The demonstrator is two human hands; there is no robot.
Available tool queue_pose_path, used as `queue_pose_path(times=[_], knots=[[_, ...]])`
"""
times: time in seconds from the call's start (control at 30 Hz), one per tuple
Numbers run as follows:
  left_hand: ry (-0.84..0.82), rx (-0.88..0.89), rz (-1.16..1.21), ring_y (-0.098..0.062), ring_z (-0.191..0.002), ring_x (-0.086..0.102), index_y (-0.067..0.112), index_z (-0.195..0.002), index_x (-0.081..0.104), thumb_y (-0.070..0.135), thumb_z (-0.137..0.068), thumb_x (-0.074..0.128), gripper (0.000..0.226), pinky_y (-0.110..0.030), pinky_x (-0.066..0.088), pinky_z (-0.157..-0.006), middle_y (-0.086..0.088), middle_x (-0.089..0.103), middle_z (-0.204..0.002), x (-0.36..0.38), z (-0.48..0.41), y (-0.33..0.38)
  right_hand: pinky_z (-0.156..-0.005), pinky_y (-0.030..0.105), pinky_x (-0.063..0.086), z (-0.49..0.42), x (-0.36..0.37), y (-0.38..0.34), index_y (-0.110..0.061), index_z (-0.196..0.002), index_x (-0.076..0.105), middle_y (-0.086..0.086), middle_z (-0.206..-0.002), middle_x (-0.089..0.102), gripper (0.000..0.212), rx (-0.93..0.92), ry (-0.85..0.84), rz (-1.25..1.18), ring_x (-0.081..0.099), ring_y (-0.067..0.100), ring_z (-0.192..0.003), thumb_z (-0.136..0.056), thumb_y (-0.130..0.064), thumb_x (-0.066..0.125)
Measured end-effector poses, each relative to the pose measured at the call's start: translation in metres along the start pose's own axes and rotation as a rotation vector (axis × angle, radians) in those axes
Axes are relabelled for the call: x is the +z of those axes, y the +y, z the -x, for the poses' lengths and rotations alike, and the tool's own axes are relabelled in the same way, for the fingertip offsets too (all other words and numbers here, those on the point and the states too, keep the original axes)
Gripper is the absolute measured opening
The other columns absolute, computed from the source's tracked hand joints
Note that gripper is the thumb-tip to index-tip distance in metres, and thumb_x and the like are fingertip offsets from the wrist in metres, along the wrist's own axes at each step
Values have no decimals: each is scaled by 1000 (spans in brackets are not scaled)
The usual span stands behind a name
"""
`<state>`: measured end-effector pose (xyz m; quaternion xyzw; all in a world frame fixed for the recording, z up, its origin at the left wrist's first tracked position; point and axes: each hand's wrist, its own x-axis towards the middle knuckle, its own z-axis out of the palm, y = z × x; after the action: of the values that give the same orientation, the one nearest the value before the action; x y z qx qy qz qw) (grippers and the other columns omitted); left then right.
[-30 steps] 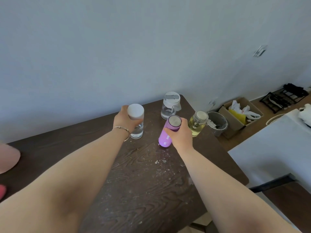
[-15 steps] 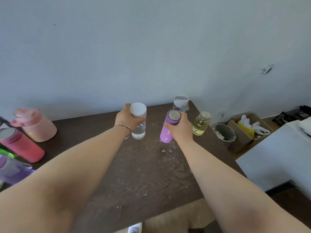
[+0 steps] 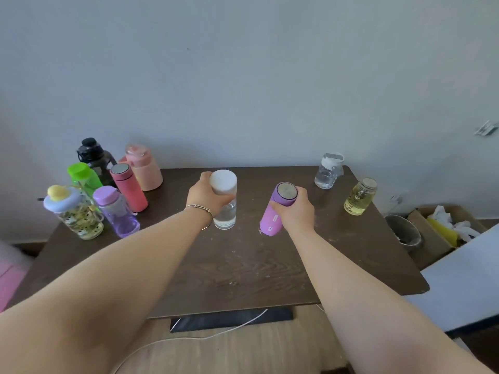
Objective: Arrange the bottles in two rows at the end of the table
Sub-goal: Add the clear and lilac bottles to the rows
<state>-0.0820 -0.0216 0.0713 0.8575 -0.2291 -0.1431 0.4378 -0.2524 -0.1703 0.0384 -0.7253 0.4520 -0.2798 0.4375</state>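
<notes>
My left hand point(image 3: 205, 195) grips a clear bottle with a white cap point(image 3: 224, 201) at mid-table. My right hand point(image 3: 295, 211) holds a purple flask point(image 3: 272, 217), tilted, beside it. At the table's right end stand a clear bottle with a white lid point(image 3: 328, 171) and, nearer, a yellow glass jar point(image 3: 360, 197). Clustered at the left end are a black jug point(image 3: 93, 155), a peach bottle point(image 3: 143, 168), a green bottle point(image 3: 82, 176), a red flask point(image 3: 129, 190), a lilac bottle point(image 3: 116, 210) and a floral bottle with a blue lid point(image 3: 74, 211).
The dark wooden table point(image 3: 243, 265) stands against a pale wall. On the floor to the right are a metal bin point(image 3: 405, 233) and a cardboard box point(image 3: 437, 233) of rubbish. A white surface point(image 3: 464, 279) lies at the right; a cable point(image 3: 202, 336) runs under the table.
The view has swung left and pulled back, so the cluster of bottles at the left end now shows. Both hands keep their grip while the two held bottles have shifted left, away from the right-end pair.
</notes>
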Motion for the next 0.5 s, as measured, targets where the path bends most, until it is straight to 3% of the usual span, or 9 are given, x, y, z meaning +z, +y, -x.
queue_pose_path(times=[0.43,0.5], knots=[[84,29,-9,-32,-88,63,20,-125,46,39,-66,78,69,-47,57,-70,-4,61,-101,-137,29,-102,-80,31,50,97,111,-67,-25,-122,50,-4,-113,64,62,-45,-30,23,61,21,-102,-71,-33,84],[91,53,-30,-29,-88,62,21,-122,48,41,-67,79,67,-39,54,-71,-1,60,-99,-162,31,-124,-79,32,50,117,133,-79,-24,-123,50,-4,-113,63,63,-37,-41,12,62,21,-101,-71,-32,84]])
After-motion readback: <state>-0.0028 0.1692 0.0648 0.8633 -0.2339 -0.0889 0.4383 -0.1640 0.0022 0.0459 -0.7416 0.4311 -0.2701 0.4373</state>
